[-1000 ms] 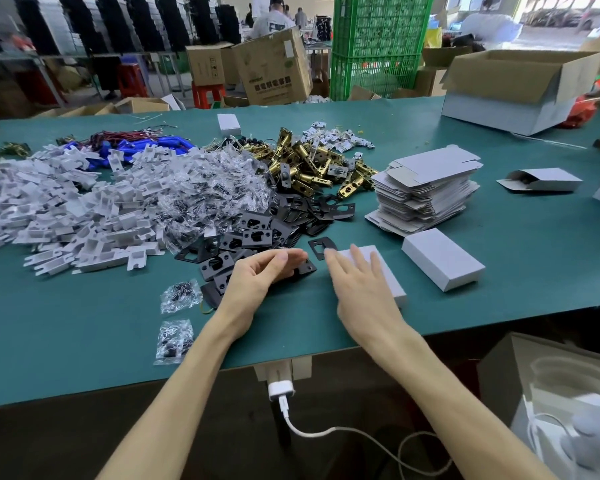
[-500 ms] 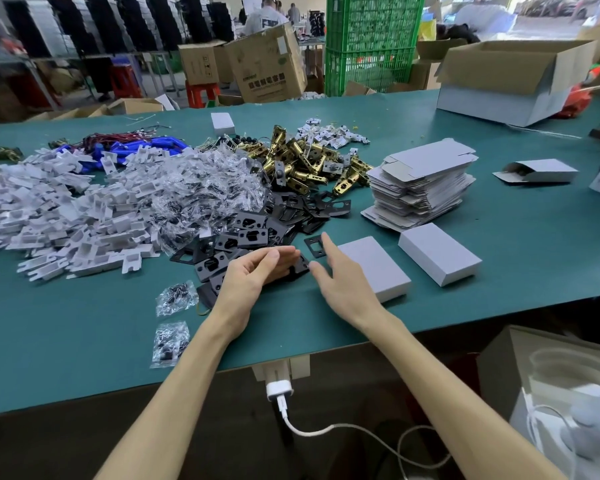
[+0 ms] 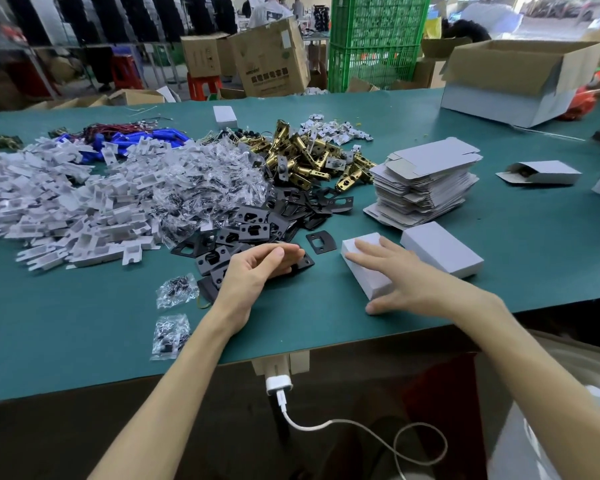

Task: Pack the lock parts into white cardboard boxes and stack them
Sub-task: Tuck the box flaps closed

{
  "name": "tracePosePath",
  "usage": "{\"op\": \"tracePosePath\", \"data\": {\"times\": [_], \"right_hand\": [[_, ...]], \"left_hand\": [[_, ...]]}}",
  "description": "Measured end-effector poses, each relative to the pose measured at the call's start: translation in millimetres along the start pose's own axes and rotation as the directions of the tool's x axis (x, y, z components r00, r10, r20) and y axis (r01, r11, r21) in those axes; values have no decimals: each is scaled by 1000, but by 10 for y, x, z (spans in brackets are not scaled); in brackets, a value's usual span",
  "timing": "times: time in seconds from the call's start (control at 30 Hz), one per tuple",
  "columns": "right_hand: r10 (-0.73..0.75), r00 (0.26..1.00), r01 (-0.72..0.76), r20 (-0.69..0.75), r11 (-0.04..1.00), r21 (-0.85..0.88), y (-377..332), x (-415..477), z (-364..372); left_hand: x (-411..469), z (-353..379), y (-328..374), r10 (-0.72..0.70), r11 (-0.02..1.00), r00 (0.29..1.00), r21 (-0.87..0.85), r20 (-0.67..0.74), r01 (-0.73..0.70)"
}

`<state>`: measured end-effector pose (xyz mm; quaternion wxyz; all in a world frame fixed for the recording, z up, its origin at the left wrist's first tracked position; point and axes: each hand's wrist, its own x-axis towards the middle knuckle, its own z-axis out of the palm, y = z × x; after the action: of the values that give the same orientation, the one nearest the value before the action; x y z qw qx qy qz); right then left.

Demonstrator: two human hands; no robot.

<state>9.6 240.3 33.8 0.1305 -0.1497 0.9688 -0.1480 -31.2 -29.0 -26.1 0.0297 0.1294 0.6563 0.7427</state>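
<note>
My right hand (image 3: 395, 278) lies with spread, straight fingers on top of a closed white cardboard box (image 3: 373, 287) near the table's front edge, its thumb by the box's near end. A second closed white box (image 3: 440, 249) sits just to its right. My left hand (image 3: 257, 271) curls over the near edge of the heap of black plates (image 3: 257, 225) and pinches one black plate (image 3: 303, 264). A single black plate (image 3: 321, 240) lies between my hands. Brass latches (image 3: 302, 157) are piled behind the black plates.
A stack of flat unfolded white boxes (image 3: 426, 181) stands right of the parts. White plastic pieces (image 3: 49, 202) and screw bags (image 3: 201, 192) cover the left; two loose bags (image 3: 175, 292) lie near the front. At the right lie an open white box (image 3: 541, 173) and a large carton (image 3: 520, 81).
My right hand moved off the table beside the black plates and came down on the closed white box. My left hand stayed at the black plates.
</note>
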Motion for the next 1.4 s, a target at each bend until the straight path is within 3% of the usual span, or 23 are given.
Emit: {"op": "tracePosePath", "data": {"times": [0.1, 0.43, 0.47, 0.57, 0.6, 0.7, 0.8, 1.0, 1.27, 1.4], "right_hand": [[-44, 996, 50, -77, 995, 83, 100, -19, 70], [-95, 954, 125, -285, 988, 87, 151, -134, 264], [-92, 959, 115, -269, 991, 73, 129, -138, 265], [-110, 963, 50, -245, 970, -240, -2, -114, 298], [-147, 952, 86, -269, 970, -226, -87, -106, 332], [-182, 929, 262, -321, 939, 225, -467, -54, 453], [-44, 951, 206, -307, 829, 520, -715, 168, 559], [220, 916, 80, -337, 721, 688, -590, 572, 528], [316, 900, 87, -301, 545, 834, -149, 471, 382], [243, 936, 85, -254, 545, 834, 14, 355, 327]], "left_hand": [[0, 1, -2, 0, 1000, 1000, 15, 3, -1], [11, 4, -13, 1, 999, 1000, 39, -8, -1], [9, 2, -13, 1, 999, 1000, 36, -9, -1], [11, 4, -18, 5, 999, 1000, 33, -12, -5], [11, 8, -20, 4, 1000, 1000, 30, -12, -4], [16, 10, -30, 13, 1000, 1000, 10, -2, -13], [15, -11, -39, 13, 1000, 1000, -23, 5, -13], [23, -16, -52, 20, 999, 1000, -26, -6, -20], [23, -15, -50, 1, 1000, 1000, -10, -12, -1], [16, -1, -37, -5, 1000, 1000, 1, -13, 5]]}}
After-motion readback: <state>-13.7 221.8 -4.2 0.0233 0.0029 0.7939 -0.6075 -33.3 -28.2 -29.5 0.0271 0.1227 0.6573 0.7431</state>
